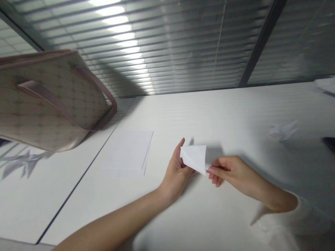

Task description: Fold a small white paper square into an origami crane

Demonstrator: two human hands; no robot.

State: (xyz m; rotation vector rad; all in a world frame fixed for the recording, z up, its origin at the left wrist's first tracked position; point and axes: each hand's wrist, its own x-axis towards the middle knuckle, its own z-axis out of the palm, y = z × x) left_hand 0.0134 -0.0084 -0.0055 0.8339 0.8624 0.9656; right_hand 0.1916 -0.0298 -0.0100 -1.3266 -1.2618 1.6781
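A small folded piece of white paper [195, 156] is held between both hands, a little above the white table. My left hand [176, 170] grips it from the left side, thumb along its lower edge and the other fingers partly hidden behind it. At the paper's lower right corner, the fingertips of my right hand [225, 169] pinch a narrow part of it. Left of my hands lies a short stack of square white paper sheets [127, 151], slightly out of line with each other.
A pale patterned handbag [49, 104] with pink handles stands at the left. Folded paper shapes lie at the far left [23, 164] and at the right [282, 130]. A dark seam [75, 184] crosses the white table [222, 115]. Blinds [183, 48] hang behind it.
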